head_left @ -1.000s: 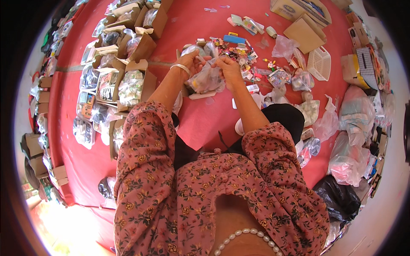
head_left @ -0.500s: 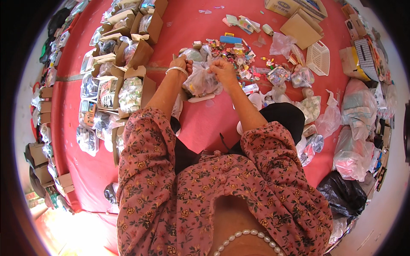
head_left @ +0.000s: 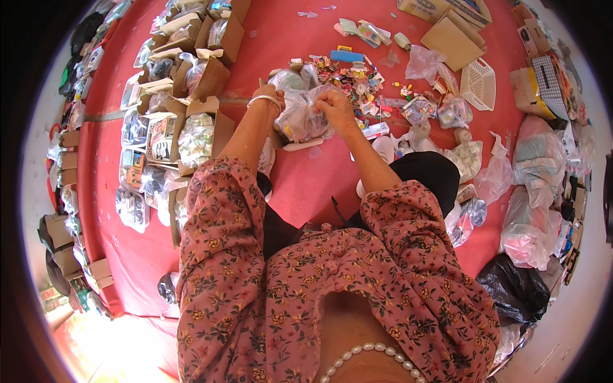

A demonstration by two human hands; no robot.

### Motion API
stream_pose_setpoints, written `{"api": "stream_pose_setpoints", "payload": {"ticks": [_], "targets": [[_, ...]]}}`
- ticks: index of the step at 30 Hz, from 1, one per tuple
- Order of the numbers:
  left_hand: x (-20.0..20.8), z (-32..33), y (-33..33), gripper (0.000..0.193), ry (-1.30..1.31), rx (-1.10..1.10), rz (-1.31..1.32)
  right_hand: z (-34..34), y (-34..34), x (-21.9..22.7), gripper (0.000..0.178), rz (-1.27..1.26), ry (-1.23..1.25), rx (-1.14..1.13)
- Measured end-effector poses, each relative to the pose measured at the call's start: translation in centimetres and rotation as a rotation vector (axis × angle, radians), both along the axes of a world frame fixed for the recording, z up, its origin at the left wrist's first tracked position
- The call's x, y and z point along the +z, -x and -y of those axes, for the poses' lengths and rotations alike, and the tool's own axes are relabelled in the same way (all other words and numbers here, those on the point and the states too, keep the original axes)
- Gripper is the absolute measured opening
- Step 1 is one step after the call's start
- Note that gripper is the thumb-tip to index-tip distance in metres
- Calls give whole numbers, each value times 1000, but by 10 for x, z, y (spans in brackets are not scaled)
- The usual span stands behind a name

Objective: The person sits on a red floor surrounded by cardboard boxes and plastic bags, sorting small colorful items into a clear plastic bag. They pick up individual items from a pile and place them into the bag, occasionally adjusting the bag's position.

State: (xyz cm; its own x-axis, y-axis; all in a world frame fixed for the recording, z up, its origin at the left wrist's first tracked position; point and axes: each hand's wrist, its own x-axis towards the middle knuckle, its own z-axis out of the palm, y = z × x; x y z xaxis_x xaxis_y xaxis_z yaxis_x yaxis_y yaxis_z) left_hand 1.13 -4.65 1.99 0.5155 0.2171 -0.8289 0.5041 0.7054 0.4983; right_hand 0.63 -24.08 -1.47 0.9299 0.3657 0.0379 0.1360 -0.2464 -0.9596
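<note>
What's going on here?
A person is working over a red floor covering with both bare hands. The right hand pinches the top of a clear plastic bag. The left hand is at the bag's left side; its grip is hard to make out. A pile of small colourful items lies just beyond the bag to the right, and open cardboard boxes holding bagged goods stand to the left.

A white perforated plastic basket [head_left: 478, 85] sits beside a brown cardboard flap [head_left: 451, 46] on the red floor covering [head_left: 303, 185]. Lower right, a black plastic bag [head_left: 514, 290] lies crumpled; at left, open cardboard boxes [head_left: 217, 73] hold bagged goods.
</note>
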Motion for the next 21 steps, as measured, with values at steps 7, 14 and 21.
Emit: {"api": "stream_pose_setpoints", "payload": {"ticks": [7,14,21], "targets": [[0,6,-3,13,-125,-31,16,4,-3,3,9,-69,13,-68],[52,47,4,27,-562,-652,569,-18,8,34,12,343,455,-215],[64,51,2,25,-476,-652,490,-11,20,46,18,243,392,-52]]}}
